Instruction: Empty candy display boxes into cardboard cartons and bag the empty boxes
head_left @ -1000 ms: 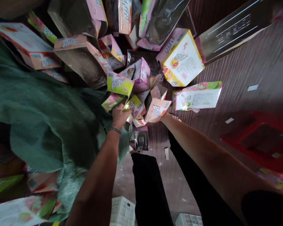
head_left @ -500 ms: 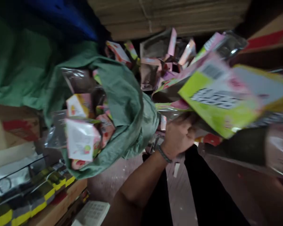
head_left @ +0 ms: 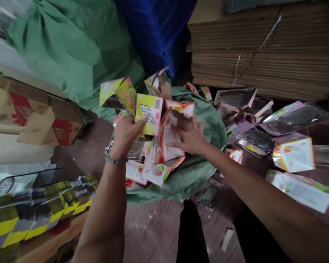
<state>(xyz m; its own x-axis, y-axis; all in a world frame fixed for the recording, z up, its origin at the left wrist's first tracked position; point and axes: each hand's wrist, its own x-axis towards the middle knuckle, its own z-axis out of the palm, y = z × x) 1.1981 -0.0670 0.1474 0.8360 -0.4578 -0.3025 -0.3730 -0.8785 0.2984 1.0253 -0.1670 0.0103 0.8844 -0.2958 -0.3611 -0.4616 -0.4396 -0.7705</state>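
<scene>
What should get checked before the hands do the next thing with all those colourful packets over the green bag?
1. Left hand has a firm grip on the yellow-green packet: ok, fingers pinch its lower edge.
2. Right hand has a grip on the pink and white packets: cannot tell, fingers are spread and only touching.
3. Packets are above the green bag opening: ok.
4. Bag mouth is open: ok, packets show inside.
5. No packets lie loose outside the bag: not ok, many loose packets lie on the floor to the right.
</scene>
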